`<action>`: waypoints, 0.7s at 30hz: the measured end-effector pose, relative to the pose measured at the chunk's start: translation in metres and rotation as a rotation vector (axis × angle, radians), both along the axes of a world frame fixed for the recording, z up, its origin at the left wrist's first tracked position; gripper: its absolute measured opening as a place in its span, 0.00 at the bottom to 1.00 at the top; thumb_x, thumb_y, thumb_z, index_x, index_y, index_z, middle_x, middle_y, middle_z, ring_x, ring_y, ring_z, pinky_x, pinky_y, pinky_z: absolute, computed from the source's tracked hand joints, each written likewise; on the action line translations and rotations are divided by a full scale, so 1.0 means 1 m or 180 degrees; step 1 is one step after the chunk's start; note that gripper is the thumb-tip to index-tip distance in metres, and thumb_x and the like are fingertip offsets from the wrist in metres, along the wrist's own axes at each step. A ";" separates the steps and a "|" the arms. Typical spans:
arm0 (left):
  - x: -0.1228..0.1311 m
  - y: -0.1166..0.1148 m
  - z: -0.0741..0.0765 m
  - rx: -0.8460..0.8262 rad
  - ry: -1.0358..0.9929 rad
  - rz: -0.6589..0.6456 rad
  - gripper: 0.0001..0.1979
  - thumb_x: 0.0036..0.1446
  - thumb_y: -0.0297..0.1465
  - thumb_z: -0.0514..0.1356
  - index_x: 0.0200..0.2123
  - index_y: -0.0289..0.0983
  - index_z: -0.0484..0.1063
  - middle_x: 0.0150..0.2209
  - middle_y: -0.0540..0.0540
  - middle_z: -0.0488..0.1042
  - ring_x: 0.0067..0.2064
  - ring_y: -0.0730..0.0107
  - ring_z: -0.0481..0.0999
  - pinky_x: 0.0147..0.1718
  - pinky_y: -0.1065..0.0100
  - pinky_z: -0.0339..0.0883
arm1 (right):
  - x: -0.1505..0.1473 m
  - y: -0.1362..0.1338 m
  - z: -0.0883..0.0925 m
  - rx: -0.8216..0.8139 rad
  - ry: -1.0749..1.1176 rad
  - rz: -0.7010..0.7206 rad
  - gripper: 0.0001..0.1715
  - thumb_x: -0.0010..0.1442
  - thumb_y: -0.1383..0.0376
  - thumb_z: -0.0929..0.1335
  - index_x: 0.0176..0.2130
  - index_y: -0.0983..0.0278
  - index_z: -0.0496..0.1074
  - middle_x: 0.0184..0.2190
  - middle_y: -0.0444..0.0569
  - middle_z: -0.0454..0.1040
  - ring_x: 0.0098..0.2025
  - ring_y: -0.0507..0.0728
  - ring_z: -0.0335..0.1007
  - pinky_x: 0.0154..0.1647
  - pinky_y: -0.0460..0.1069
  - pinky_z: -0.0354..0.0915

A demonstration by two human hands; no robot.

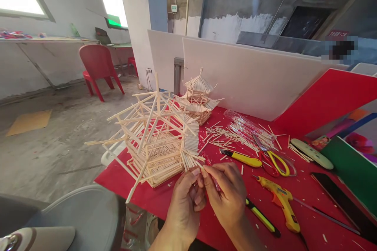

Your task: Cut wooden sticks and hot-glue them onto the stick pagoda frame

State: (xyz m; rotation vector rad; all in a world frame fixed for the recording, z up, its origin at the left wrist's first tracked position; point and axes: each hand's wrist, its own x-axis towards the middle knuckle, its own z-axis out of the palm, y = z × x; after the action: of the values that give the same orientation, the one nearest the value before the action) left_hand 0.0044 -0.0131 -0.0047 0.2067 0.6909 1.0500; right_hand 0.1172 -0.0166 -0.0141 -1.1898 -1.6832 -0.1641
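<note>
In the head view, at lower centre, the left hand point(184, 196) and right hand point(226, 192) meet, each grip pinched closed, apparently on a thin stick point(200, 165), probably for fine control. A stick-built frame point(160, 151) stands left of centre on the red desk point(118, 180); a glue gun point(281, 200) lies lower right, seemingly within reach.

Looks like a craft workshop — bare concrete floor point(67, 137), half-painted walls point(232, 15), stick model point(161, 151) and glue gun point(281, 199) on red table point(160, 200).
</note>
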 end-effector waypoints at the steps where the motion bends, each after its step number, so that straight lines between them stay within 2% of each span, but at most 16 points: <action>1: 0.000 0.002 0.000 -0.0030 0.0023 0.0043 0.16 0.45 0.37 0.69 0.22 0.35 0.66 0.17 0.57 0.58 0.16 0.85 0.50 0.15 0.77 0.39 | -0.001 0.002 0.000 -0.0021 -0.0006 0.0001 0.13 0.60 0.73 0.70 0.45 0.62 0.75 0.33 0.49 0.74 0.36 0.56 0.67 0.37 0.52 0.65; 14: 0.001 0.013 -0.003 -0.0270 -0.0011 0.0238 0.18 0.40 0.37 0.71 0.20 0.35 0.64 0.16 0.57 0.59 0.15 0.86 0.51 0.14 0.77 0.39 | -0.002 0.008 -0.001 -0.0068 -0.0102 -0.0020 0.13 0.60 0.73 0.70 0.44 0.62 0.75 0.33 0.49 0.75 0.36 0.56 0.67 0.38 0.53 0.64; 21: 0.003 0.015 0.002 -0.0297 -0.0066 0.0381 0.17 0.43 0.37 0.70 0.22 0.35 0.65 0.19 0.57 0.64 0.14 0.85 0.53 0.13 0.77 0.39 | -0.001 0.009 0.002 -0.0189 0.0054 0.0002 0.09 0.61 0.72 0.70 0.42 0.62 0.75 0.32 0.48 0.74 0.36 0.55 0.66 0.38 0.52 0.64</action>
State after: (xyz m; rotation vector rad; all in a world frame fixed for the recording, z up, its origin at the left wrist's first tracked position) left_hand 0.0074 0.0021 -0.0031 0.0743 0.7387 1.1297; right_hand 0.1167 -0.0074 -0.0124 -1.2315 -1.6836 -0.1042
